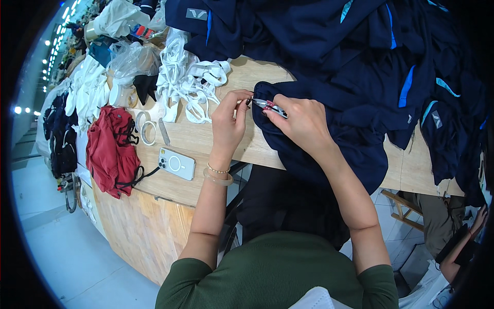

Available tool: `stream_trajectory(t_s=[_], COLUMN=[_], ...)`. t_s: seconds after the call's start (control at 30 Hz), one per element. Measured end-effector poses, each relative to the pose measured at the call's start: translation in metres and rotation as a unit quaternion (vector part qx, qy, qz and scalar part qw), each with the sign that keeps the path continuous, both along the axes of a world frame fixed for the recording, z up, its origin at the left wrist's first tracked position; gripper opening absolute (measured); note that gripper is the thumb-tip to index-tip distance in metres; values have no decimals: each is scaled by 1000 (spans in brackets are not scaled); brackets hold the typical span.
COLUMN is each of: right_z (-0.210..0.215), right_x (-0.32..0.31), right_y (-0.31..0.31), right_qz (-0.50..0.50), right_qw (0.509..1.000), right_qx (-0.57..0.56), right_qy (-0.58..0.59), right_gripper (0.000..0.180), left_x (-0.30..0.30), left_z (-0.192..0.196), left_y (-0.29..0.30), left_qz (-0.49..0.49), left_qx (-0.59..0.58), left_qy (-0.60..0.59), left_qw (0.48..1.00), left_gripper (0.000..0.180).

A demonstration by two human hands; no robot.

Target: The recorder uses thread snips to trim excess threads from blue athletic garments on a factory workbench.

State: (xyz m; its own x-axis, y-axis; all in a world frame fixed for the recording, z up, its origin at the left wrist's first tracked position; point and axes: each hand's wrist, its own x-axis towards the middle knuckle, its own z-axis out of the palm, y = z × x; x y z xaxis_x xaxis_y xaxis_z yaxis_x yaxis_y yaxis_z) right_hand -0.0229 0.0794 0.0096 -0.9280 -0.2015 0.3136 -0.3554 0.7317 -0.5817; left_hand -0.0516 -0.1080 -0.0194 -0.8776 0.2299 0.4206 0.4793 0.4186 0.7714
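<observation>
while the left hand (229,121) pinches the edge of the dark blue cloth (329,134), the right hand (301,121) grips small snips (270,106) on the wooden table (206,141).

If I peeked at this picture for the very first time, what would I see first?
Probably the two hands in the middle: the left hand pinches the edge of a dark blue garment while the right hand holds small thread snips against it. Next, the big heap of navy clothes at the top right, and the red cloth beside a white phone on the wooden table, left.
</observation>
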Motion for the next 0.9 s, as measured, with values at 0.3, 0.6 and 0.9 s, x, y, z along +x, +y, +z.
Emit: stream_trajectory(t_s=[0.3,0.6,0.9], right_z=[-3,20,23], right_x=[-1,14,40], right_y=[-4,34,93], right_qz=[3,-75,-139], right_qw=[1000,919,808], right_qx=[11,-379,-559], right_qy=[19,-83,-127], right_gripper=[24,17,30], left_x=[2,1,12], left_z=[2,14,17], left_y=[4,-4,89], left_qz=[16,163,29], left_qx=[12,-41,-203], left_qy=[9,62,64], left_qw=[1000,984,977], left_gripper=[14,4,21])
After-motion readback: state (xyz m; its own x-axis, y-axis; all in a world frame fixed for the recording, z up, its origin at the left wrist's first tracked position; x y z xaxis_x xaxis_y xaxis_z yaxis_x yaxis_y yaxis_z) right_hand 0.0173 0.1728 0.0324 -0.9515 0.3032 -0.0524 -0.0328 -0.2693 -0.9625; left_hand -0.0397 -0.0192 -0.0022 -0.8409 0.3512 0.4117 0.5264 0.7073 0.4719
